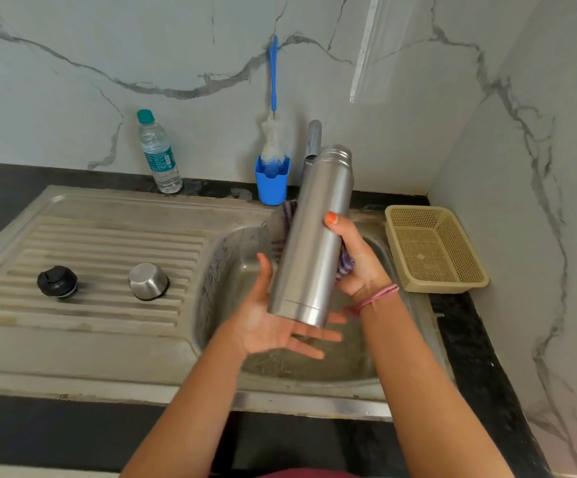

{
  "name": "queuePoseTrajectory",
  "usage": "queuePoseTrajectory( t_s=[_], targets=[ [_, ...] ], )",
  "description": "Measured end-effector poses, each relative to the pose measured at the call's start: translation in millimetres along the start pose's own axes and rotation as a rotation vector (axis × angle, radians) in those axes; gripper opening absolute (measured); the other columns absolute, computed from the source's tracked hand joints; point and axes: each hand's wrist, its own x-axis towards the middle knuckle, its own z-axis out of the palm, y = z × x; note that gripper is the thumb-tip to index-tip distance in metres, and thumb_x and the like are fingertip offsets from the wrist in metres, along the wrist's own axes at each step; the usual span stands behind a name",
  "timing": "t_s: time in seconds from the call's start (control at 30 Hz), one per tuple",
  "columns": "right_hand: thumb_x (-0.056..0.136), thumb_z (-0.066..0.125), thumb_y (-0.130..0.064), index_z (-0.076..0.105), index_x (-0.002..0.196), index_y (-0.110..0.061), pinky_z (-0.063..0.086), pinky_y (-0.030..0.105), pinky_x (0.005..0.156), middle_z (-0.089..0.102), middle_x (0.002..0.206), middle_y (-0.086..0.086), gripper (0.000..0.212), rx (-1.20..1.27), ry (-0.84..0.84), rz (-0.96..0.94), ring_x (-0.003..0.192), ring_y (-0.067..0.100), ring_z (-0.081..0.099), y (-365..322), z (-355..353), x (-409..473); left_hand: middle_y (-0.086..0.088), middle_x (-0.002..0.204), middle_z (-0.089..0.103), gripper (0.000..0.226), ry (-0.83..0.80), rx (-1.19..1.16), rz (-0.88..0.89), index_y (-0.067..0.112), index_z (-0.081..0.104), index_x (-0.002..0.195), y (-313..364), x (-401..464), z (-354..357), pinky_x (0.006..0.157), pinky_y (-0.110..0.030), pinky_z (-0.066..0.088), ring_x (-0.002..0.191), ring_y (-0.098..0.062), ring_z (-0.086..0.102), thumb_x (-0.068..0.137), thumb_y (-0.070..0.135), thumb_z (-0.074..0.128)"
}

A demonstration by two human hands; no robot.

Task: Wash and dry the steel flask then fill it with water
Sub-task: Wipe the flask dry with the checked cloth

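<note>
Steel flask (313, 236) held near-upright, mouth uncapped, over the sink (211, 270) basin: right hand (356, 257) grips its mid-body with a purple cloth (345, 265) behind, left hand (273, 322) flat-open, fingers straight, supporting its base.

Flask (313, 236) and your hands are filling room over sink basin (225, 270); tap (314, 139) standing just behind; cup (148, 281) and stopper (57, 281) sitting on drainboard (100, 243).

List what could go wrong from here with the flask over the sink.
1. The steel flask is gripped only by the right hand through a purple cloth; the open left hand merely supports its base, so it might slip into the sink.
2. Tilted and uncapped, it could drip leftover water.
</note>
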Motion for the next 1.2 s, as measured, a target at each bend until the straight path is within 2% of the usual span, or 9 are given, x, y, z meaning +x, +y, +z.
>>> queuePoseTrajectory(
  t_s=[0.13, 0.2, 0.3, 0.43, 0.53, 0.7, 0.87, 1.03, 1.2],
  targets=[
    [0.051, 0.085, -0.031, 0.058, 0.123, -0.011, 0.059, 0.038, 0.075, 0.074, 0.102, 0.008, 0.079, -0.328, 0.108, -0.091, 0.095, 0.025, 0.072, -20, -15, 8, -0.014, 0.136, 0.059, 0.117, 0.585, 0.237, 0.243, 0.015, 0.042, 0.144, 53, -8, -14, 0.103, -0.053, 0.046, 0.122, -0.032, 0.060, 0.054, 0.088, 0.059],
    [0.056, 0.089, -0.023, 0.059, 0.122, -0.014, 0.059, 0.037, 0.078, 0.074, 0.105, 0.007, 0.073, -0.498, 0.117, -0.132, 0.096, 0.023, 0.071, -19, -16, 14, -0.005, 0.136, 0.059, 0.102, 0.663, 0.453, 0.383, 0.021, 0.044, 0.141, 82, 0, 5, 0.106, -0.042, 0.042, 0.124, -0.023, 0.058, 0.060, 0.079, 0.064],
    [0.067, 0.086, -0.007, 0.062, 0.118, -0.014, 0.059, 0.037, 0.080, 0.073, 0.103, 0.007, 0.057, -0.664, 0.114, -0.226, 0.094, 0.022, 0.071, -14, -14, 23, 0.010, 0.125, 0.062, 0.109, 0.702, 0.763, 0.346, 0.022, 0.039, 0.146, 105, 24, 38, 0.096, -0.029, 0.044, 0.114, -0.008, 0.059, 0.057, 0.070, 0.078],
    [0.051, 0.089, -0.039, 0.055, 0.117, -0.024, 0.058, 0.041, 0.082, 0.070, 0.102, -0.005, 0.076, -0.974, 0.239, -0.283, 0.092, 0.012, 0.069, -4, -9, 33, 0.008, 0.101, 0.069, 0.088, 0.904, 0.858, 0.396, 0.021, 0.057, 0.117, 106, 55, 52, 0.081, -0.028, 0.057, 0.092, -0.005, 0.067, 0.047, 0.064, 0.089],
    [0.050, 0.088, -0.044, 0.048, 0.117, -0.026, 0.057, 0.037, 0.082, 0.067, 0.100, -0.014, 0.080, -1.014, 0.350, -0.283, 0.090, 0.005, 0.066, 0, -5, 27, 0.003, 0.089, 0.074, 0.083, 0.938, 0.838, 0.450, 0.015, 0.066, 0.105, 106, 67, 51, 0.079, -0.036, 0.061, 0.081, -0.008, 0.072, 0.040, 0.060, 0.091],
    [0.063, 0.085, -0.042, 0.033, 0.139, -0.024, 0.055, 0.037, 0.086, 0.061, 0.120, -0.006, 0.094, -1.001, 0.518, -0.437, 0.105, 0.014, 0.063, 15, 10, 17, -0.008, 0.082, 0.076, 0.040, 0.927, 0.672, 0.544, 0.007, 0.072, 0.088, 106, 70, 58, 0.078, -0.042, 0.061, 0.077, -0.021, 0.074, 0.063, 0.031, 0.092],
    [0.077, 0.074, -0.037, 0.026, 0.148, -0.018, 0.049, 0.051, 0.093, 0.048, 0.140, 0.022, 0.088, -1.796, 0.868, -0.718, 0.117, 0.040, 0.054, 66, 8, 6, -0.006, 0.072, 0.071, 0.028, 0.993, 0.398, 0.590, 0.016, 0.064, 0.075, 130, 60, 59, 0.065, -0.031, 0.060, 0.064, -0.018, 0.070, 0.070, 0.027, 0.089],
    [0.078, 0.079, -0.026, 0.029, 0.146, -0.018, 0.047, 0.054, 0.093, 0.044, 0.143, 0.027, 0.086, -1.985, 0.867, -0.779, 0.119, 0.044, 0.052, 87, -12, 3, 0.001, 0.068, 0.067, 0.026, 1.018, 0.356, 0.568, 0.019, 0.063, 0.072, 125, 58, 51, 0.056, -0.021, 0.054, 0.059, -0.011, 0.065, 0.072, 0.026, 0.088],
    [0.067, 0.081, -0.038, 0.033, 0.145, -0.018, 0.049, 0.048, 0.088, 0.052, 0.134, 0.017, 0.093, -1.839, 0.816, -0.596, 0.112, 0.038, 0.057, 58, 1, 18, -0.007, 0.078, 0.072, 0.026, 1.010, 0.336, 0.537, 0.013, 0.069, 0.081, 111, 64, 45, 0.059, -0.025, 0.057, 0.064, -0.015, 0.068, 0.070, 0.026, 0.089]
  ],
)
